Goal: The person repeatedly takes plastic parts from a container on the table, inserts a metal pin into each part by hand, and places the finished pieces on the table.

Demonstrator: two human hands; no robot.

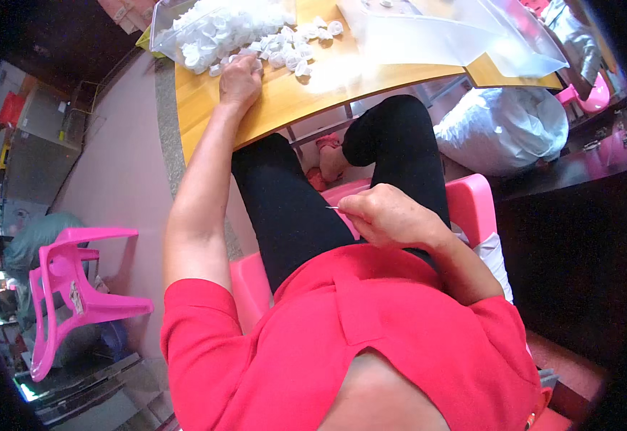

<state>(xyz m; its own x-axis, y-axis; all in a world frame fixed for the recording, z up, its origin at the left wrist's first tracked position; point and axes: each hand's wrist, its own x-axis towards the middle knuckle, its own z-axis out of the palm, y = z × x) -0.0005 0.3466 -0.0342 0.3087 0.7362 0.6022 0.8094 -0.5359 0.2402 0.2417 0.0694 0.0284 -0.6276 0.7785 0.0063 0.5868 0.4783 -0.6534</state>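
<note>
Through the head camera I see a wooden desk (285,104) across the top of my view. A clear tub (167,20) stands at its left end, its wall beside the heap, and a wide clear bin (428,44) takes up the right end. The desk's near edge runs between my lap and the heap. Below the bin a stuffed white bag (504,131) fills the space at the right, near a co-worker's arm (585,68). A pink stool (89,291) is on the floor well off to the left, and I sit on a pink chair (473,208).

The white plastic pieces (231,25) are heaped at the tub, with more scattered loose to the right of my left hand (240,85). That hand reaches over the desk edge, fingertips among the nearest pieces and partly covering them; I cannot tell whether they grip one. My right hand (382,214) is above my lap, well apart from the heap, thumb and fingers clamped on a thin pointed tool (333,207) whose tip points left.

A small label (76,297) on the stool is too small to read from here.
</note>
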